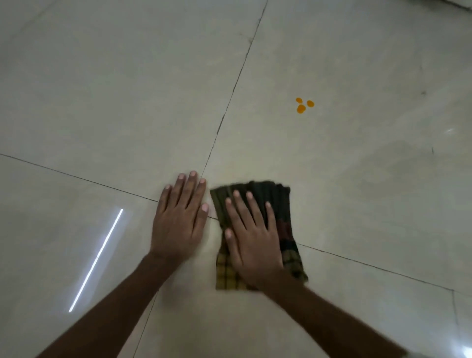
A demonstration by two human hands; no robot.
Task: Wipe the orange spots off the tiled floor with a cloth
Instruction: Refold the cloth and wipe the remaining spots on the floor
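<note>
Three small orange spots (pixel 304 105) sit close together on the pale tiled floor (pixel 357 204), up and to the right of my hands. A folded checked cloth (pixel 278 201), dark green, maroon and yellow, lies on the floor near where the tile joints cross. My right hand (pixel 251 239) lies flat on top of the cloth with fingers spread, pressing it down. My left hand (pixel 180 218) rests palm down on the bare tile just left of the cloth, holding nothing. The spots lie well beyond the cloth's far edge, apart from it.
Dark grout lines (pixel 229 102) cross under my hands. A bright strip of reflected light (pixel 95 260) shows on the glossy tile at the left. A faint damp-looking patch (pixel 398 163) lies on the tile to the right. A pale edge (pixel 459 2) shows at the top right corner.
</note>
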